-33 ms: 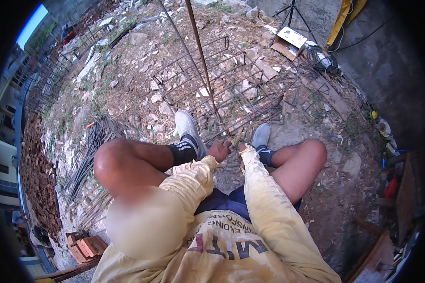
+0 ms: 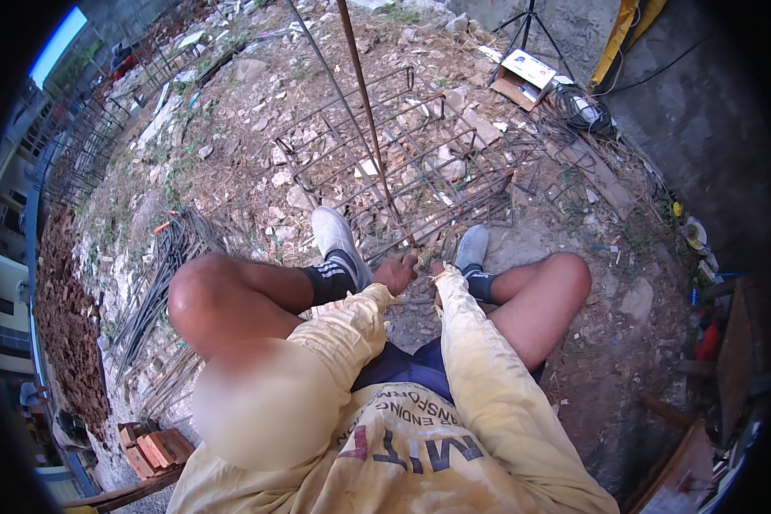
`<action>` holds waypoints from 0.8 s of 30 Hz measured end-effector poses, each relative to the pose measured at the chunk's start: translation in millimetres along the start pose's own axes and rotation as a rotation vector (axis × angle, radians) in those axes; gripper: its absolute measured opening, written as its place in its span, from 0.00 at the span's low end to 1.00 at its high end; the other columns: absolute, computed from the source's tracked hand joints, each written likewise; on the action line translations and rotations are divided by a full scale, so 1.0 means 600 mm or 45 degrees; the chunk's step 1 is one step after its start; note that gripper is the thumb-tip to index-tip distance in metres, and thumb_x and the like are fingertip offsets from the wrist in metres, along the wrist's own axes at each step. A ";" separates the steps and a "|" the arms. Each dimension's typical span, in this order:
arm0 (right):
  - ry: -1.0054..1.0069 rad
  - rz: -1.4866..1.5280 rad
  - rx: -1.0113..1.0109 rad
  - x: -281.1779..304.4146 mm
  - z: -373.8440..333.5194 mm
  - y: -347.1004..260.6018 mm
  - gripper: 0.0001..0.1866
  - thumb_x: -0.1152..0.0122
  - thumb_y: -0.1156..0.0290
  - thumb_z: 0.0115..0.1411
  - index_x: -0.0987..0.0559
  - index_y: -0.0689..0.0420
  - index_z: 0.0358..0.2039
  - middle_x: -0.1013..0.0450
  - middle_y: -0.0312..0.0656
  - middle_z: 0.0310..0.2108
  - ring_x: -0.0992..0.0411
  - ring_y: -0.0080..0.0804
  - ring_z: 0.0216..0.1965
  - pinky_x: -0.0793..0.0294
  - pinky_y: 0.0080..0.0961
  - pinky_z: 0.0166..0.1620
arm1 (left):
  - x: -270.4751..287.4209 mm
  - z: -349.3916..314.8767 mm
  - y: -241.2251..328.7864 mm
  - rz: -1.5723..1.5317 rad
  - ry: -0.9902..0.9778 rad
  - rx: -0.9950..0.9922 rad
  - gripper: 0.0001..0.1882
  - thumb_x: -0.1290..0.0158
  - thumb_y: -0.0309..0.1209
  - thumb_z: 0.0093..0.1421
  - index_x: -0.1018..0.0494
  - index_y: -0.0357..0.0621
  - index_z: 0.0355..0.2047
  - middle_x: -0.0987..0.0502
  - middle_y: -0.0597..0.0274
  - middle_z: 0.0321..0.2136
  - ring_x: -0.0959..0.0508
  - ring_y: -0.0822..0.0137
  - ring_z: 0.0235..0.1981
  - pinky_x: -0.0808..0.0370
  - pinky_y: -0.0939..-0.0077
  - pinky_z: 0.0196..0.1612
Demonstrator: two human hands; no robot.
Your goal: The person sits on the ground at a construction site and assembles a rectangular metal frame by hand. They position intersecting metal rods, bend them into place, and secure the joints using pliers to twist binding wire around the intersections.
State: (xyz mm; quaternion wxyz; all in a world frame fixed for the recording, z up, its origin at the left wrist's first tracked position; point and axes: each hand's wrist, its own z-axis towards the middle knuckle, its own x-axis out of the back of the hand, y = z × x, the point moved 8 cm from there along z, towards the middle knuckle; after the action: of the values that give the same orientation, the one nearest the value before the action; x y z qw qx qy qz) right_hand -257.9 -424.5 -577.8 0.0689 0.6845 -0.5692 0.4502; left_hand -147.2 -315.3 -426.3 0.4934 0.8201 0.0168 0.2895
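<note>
My left hand (image 2: 397, 274) is low between my feet, its fingers curled in toward the right. Whatever they may hold is too small to make out. Close beside it on the right, my right hand (image 2: 438, 272) is mostly covered by its pale yellow sleeve (image 2: 467, 317), so its fingers are hidden. Just beyond both hands lies a rusty rebar frame (image 2: 377, 141) of long rods and bent stirrups. A long brown steel bar (image 2: 364, 98) crosses it, its lower end near my left hand. My grey shoes (image 2: 334, 231) stand on either side of the hands.
Broken stone and rubble cover the ground. A bundle of thin steel rods (image 2: 154, 283) lies to the left, with red bricks (image 2: 158, 450) nearer me. At the far right are an opened cardboard box (image 2: 524, 75), coiled black cable (image 2: 581, 110) and a tripod (image 2: 529, 30). Wooden boards (image 2: 735, 360) stand at right.
Both hands stay in nearly the same place. My left shoe sits very slightly further left and nearer in the picture.
</note>
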 end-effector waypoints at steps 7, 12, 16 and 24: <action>-0.106 -0.189 0.084 -0.022 -0.016 -0.033 0.27 0.54 0.51 0.61 0.21 0.55 0.51 0.25 0.49 0.53 0.29 0.48 0.57 0.31 0.42 0.59 | 0.021 -0.017 -0.067 -0.316 0.113 0.229 0.43 0.66 0.65 0.65 0.25 0.33 0.49 0.18 0.45 0.32 0.20 0.54 0.39 0.30 0.65 0.48; -0.206 -0.383 0.112 -0.035 -0.021 -0.037 0.26 0.56 0.52 0.62 0.20 0.54 0.50 0.25 0.48 0.54 0.29 0.47 0.58 0.32 0.42 0.60 | 0.088 -0.037 -0.085 -0.749 0.421 0.343 0.35 0.61 0.60 0.67 0.24 0.35 0.40 0.21 0.53 0.25 0.23 0.60 0.26 0.28 0.65 0.32; -0.264 -0.491 0.123 -0.030 -0.029 -0.032 0.25 0.57 0.52 0.63 0.20 0.53 0.50 0.25 0.47 0.54 0.29 0.46 0.58 0.32 0.42 0.60 | 0.096 -0.050 -0.101 -1.208 0.615 0.540 0.26 0.56 0.51 0.68 0.25 0.38 0.33 0.27 0.59 0.20 0.27 0.64 0.20 0.30 0.67 0.23; -0.034 0.255 0.390 -0.024 -0.037 -0.130 0.24 0.55 0.50 0.65 0.20 0.53 0.49 0.25 0.48 0.49 0.28 0.42 0.51 0.31 0.39 0.52 | 0.108 -0.013 -0.154 -1.072 0.790 0.533 0.25 0.54 0.48 0.66 0.24 0.35 0.30 0.27 0.60 0.20 0.29 0.65 0.20 0.32 0.64 0.24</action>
State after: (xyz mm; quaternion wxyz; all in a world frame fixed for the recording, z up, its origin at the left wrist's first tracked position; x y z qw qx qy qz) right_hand -203.3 -373.8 -542.2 -0.0891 0.6328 -0.5600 0.5272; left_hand -73.3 -241.5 -469.4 0.3651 0.6995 0.5438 0.2858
